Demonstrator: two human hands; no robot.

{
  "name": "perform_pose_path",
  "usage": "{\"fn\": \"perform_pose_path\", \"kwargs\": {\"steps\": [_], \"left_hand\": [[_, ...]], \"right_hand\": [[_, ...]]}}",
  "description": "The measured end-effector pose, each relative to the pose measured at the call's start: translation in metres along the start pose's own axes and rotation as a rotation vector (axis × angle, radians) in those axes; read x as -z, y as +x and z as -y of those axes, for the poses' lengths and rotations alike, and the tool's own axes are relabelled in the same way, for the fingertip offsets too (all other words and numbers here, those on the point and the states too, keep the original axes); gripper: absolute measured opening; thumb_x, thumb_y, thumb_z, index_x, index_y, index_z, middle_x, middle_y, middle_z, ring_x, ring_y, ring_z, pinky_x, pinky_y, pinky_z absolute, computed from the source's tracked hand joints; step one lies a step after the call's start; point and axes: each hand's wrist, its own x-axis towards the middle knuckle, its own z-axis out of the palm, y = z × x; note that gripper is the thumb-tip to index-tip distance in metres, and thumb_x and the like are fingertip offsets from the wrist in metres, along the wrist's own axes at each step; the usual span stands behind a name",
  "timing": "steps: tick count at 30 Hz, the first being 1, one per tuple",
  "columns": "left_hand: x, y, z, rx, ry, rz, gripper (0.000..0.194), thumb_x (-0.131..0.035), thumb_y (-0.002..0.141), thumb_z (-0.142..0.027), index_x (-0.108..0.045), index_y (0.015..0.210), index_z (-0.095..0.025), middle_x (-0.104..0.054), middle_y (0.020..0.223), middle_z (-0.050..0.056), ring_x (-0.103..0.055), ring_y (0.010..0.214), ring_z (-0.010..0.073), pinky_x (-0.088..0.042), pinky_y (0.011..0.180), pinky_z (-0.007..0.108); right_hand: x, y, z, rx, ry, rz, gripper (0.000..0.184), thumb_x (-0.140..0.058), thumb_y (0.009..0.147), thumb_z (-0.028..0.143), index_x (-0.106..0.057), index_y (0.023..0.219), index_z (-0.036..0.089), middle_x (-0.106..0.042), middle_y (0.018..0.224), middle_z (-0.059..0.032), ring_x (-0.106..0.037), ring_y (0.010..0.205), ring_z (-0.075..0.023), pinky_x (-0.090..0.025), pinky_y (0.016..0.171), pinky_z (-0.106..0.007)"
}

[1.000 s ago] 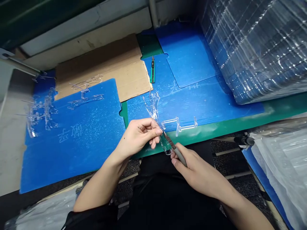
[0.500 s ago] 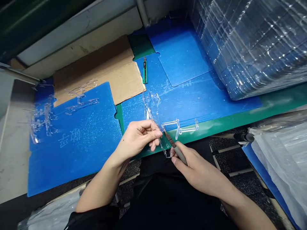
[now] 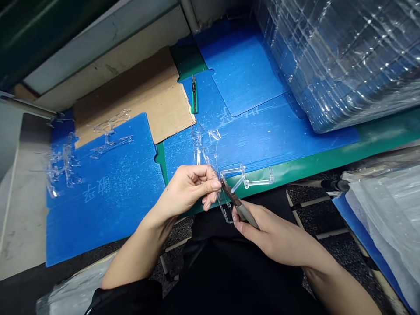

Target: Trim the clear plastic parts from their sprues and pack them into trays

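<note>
- Clear acrylic piece [image 3: 200, 148] is pinched in the left hand [image 3: 187, 190]. From my remote seat, its upper part rises beyond the fingertips and its lower loop hangs just below them. A side arm runs out to the right of them, over the edge of the green mat [image 3: 328, 168].
- Left fingers [image 3: 200, 171] are curled together behind the piece, with the thumb pressed along its near edge.
- Right hand [image 3: 262, 227] wraps its fingers closely around a grey-handled knife [image 3: 246, 214]. The dark blade [image 3: 228, 194] angles up from those fingers and meets the piece just beside the left thumb tip; I can't tell exactly where its point lands.
- Under and left of the left fingers lies a blue corrugated sheet [image 3: 105, 197], with a heap of clear offcuts [image 3: 64, 164] on its far side.
- Beyond the fingertips, a second blue sheet [image 3: 278, 127] carries a green utility knife [image 3: 194, 94], lying beside the edge of a cardboard sheet [image 3: 131, 96].
- Far to the right of the fingers sits a plastic-wrapped stack [image 3: 334, 57], and a white plastic bag [image 3: 383, 223] lies lower down.
- Below both hands, I see black trousers [image 3: 229, 271].
</note>
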Motion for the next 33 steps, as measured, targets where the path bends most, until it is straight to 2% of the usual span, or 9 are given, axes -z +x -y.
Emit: {"fn": "perform_pose_path", "kwargs": {"steps": [7,12,15,19,21,25,31,33], "left_hand": [[-0.007,0.000,-0.006,0.054,0.045,-0.003,0.044,-0.086,0.091,-0.053,-0.067,0.075,-0.016,-0.072,0.061,0.003,-0.059,0.040,0.0096,-0.045,0.042,0.020],[-0.013,0.008,-0.012,0.044,0.033,0.048,0.041,-0.086,0.093,-0.048,-0.068,0.075,-0.016,-0.071,0.059,0.001,-0.060,0.040,0.0093,-0.045,0.043,0.019],[-0.017,0.020,-0.013,0.036,-0.010,0.059,0.041,-0.087,0.092,-0.047,-0.066,0.075,-0.016,-0.070,0.058,0.000,-0.059,0.040,0.0085,-0.043,0.043,0.019],[-0.020,0.045,-0.018,0.065,0.033,0.049,0.048,-0.090,0.088,-0.052,-0.063,0.072,-0.015,-0.070,0.059,0.001,-0.059,0.042,0.0082,-0.043,0.044,0.019],[-0.019,0.057,-0.023,0.092,0.105,0.052,0.051,-0.091,0.085,-0.055,-0.063,0.070,-0.015,-0.069,0.058,0.002,-0.059,0.042,0.0085,-0.043,0.045,0.019],[-0.012,0.082,-0.035,0.117,0.298,0.053,0.051,-0.089,0.085,-0.057,-0.065,0.070,-0.015,-0.068,0.058,0.002,-0.061,0.045,0.0095,-0.045,0.046,0.020],[-0.004,0.109,-0.048,0.168,0.674,0.014,0.055,-0.087,0.082,-0.067,-0.069,0.072,-0.016,-0.072,0.060,0.006,-0.064,0.048,0.0152,-0.045,0.049,0.025],[-0.005,0.109,-0.054,0.157,0.870,-0.076,0.054,-0.088,0.081,-0.068,-0.070,0.078,-0.017,-0.070,0.058,0.004,-0.063,0.048,0.0167,-0.044,0.051,0.026]], "right_hand": [[0.003,-0.005,-0.001,-0.009,0.038,-0.001,0.022,-0.050,0.110,0.036,-0.049,0.091,0.024,-0.061,0.086,0.0003,-0.053,0.078,-0.0185,-0.043,0.070,-0.033],[0.006,-0.004,-0.008,0.032,0.137,-0.001,0.028,-0.050,0.111,0.039,-0.049,0.088,0.023,-0.054,0.077,0.0018,-0.049,0.071,-0.0161,-0.045,0.067,-0.032],[0.008,0.001,-0.017,0.059,0.359,0.043,0.030,-0.052,0.111,0.045,-0.048,0.091,0.023,-0.045,0.075,0.0042,-0.041,0.065,-0.0128,-0.041,0.061,-0.028],[0.010,0.018,-0.026,0.098,0.786,0.100,0.039,-0.068,0.103,0.049,-0.042,0.089,0.024,-0.034,0.069,0.0101,-0.024,0.056,-0.0075,-0.025,0.052,-0.021],[0.011,0.027,-0.027,0.108,0.936,0.101,0.046,-0.077,0.098,0.048,-0.040,0.084,0.024,-0.032,0.066,0.0115,-0.019,0.054,-0.0058,-0.019,0.050,-0.021],[0.014,0.032,-0.031,0.135,1.055,0.055,0.048,-0.078,0.095,0.047,-0.039,0.080,0.023,-0.036,0.064,0.0104,-0.020,0.054,-0.0055,-0.019,0.051,-0.021],[0.011,0.007,-0.049,0.147,1.143,0.036,0.041,-0.076,0.097,0.041,-0.042,0.085,0.023,-0.040,0.069,0.0084,-0.026,0.056,-0.0062,-0.020,0.052,-0.022],[0.007,-0.002,-0.054,0.148,1.152,0.025,0.042,-0.076,0.099,0.042,-0.042,0.085,0.022,-0.040,0.070,0.0080,-0.026,0.056,-0.0065,-0.020,0.053,-0.022]]}}
